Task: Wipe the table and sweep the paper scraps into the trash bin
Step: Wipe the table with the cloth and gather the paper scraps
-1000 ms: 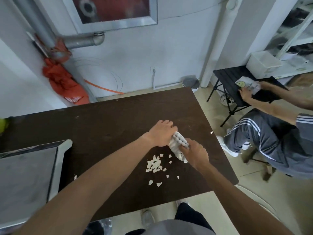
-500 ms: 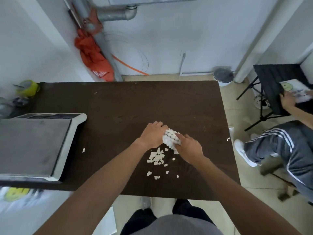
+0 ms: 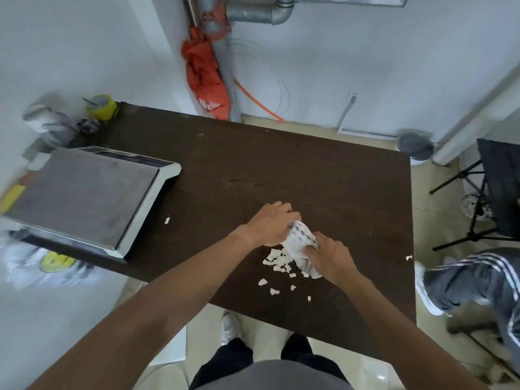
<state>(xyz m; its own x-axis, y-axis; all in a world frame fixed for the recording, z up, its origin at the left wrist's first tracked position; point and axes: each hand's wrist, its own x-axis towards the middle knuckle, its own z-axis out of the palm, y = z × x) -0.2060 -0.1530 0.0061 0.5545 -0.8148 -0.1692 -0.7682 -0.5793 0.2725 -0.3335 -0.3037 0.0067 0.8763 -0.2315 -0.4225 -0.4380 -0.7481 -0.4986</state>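
Note:
A crumpled white cloth (image 3: 300, 246) with a dark pattern lies bunched on the dark brown table (image 3: 295, 175). My left hand (image 3: 271, 225) grips its far end, and my right hand (image 3: 330, 256) grips its near end. A heap of white paper scraps (image 3: 278, 261) sits just left of the cloth, with a few loose ones nearer the front edge. Single scraps lie by the scale (image 3: 167, 220) and at the right edge (image 3: 408, 257). A small grey-lidded trash bin (image 3: 415, 144) stands on the floor beyond the table's far right corner.
A grey-topped weighing scale (image 3: 84, 195) fills the table's left side. A yellow-green tape roll (image 3: 102, 106) and blurred clutter sit at the far left corner. A seated person's legs (image 3: 475, 280) and a black folding stand (image 3: 498, 190) are on the right.
The camera has swung left and tilted down, bringing more of the scale and left corner into view. Both hands stay on the cloth, which is bunched a little more.

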